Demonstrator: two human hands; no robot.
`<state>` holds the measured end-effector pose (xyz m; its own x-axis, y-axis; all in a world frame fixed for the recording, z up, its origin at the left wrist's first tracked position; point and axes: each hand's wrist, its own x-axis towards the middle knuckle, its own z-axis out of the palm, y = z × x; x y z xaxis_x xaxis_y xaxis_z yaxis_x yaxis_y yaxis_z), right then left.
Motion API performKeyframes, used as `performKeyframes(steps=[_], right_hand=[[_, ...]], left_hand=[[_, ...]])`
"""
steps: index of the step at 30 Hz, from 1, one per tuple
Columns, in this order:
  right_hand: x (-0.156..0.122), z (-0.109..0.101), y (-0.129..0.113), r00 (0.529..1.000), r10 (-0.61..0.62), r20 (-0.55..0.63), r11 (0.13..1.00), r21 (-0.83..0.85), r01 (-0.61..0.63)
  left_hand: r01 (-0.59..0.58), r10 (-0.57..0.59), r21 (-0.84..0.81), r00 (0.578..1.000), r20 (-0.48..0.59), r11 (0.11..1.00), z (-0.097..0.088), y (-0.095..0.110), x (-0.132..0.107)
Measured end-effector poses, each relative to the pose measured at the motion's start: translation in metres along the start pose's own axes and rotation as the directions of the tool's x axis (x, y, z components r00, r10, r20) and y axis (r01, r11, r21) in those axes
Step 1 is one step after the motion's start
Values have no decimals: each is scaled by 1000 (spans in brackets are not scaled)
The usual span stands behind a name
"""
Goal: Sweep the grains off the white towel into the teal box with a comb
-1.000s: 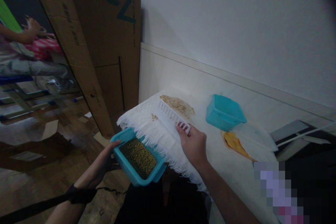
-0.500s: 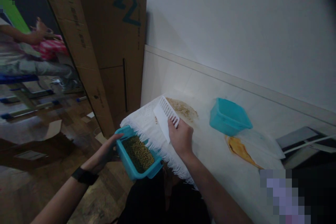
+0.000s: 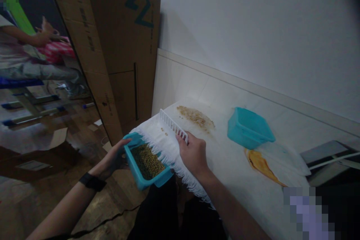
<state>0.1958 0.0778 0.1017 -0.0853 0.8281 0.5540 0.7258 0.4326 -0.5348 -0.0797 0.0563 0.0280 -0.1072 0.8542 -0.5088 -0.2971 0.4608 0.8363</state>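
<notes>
My left hand (image 3: 112, 157) grips the left end of a teal plastic container (image 3: 137, 180), held slightly tilted at the edge of the white table. Yellowish-green beans (image 3: 150, 163) lie inside it. A white fringed cloth (image 3: 152, 127) hangs over the table edge and overlaps the container's rim. Closed around one end of a white slotted plastic plate (image 3: 171, 123), my right hand (image 3: 194, 153) holds it edge-on over the cloth. A few loose beans (image 3: 164, 132) rest on the cloth, left of the plate. Behind the plate lies a heap of pale tan grains (image 3: 197, 117).
A second teal container (image 3: 249, 129) stands to the right, beside a clear lid (image 3: 287, 157) and an orange-brown piece (image 3: 260, 165). A tall cardboard box (image 3: 123, 45) borders the table's left side. Another person (image 3: 36, 56) sits beyond it. A wall rises behind.
My right hand has turned the slotted plate from lying nearly flat to edge-on and moved it slightly toward me, uncovering the grain heap and loose beans. The left hand still holds the container.
</notes>
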Motion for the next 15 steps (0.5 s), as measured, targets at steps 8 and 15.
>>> performKeyframes(steps=[8, 15], right_hand=[[-35, -12, -21, 990, -134, 47, 972, 203, 122], [-14, -31, 15, 997, 19, -78, 999, 37, -16]], left_hand=[[3, -4, -55, 1000, -19, 998, -1, 1, -12], [21, -24, -78, 999, -36, 997, -4, -13, -16]])
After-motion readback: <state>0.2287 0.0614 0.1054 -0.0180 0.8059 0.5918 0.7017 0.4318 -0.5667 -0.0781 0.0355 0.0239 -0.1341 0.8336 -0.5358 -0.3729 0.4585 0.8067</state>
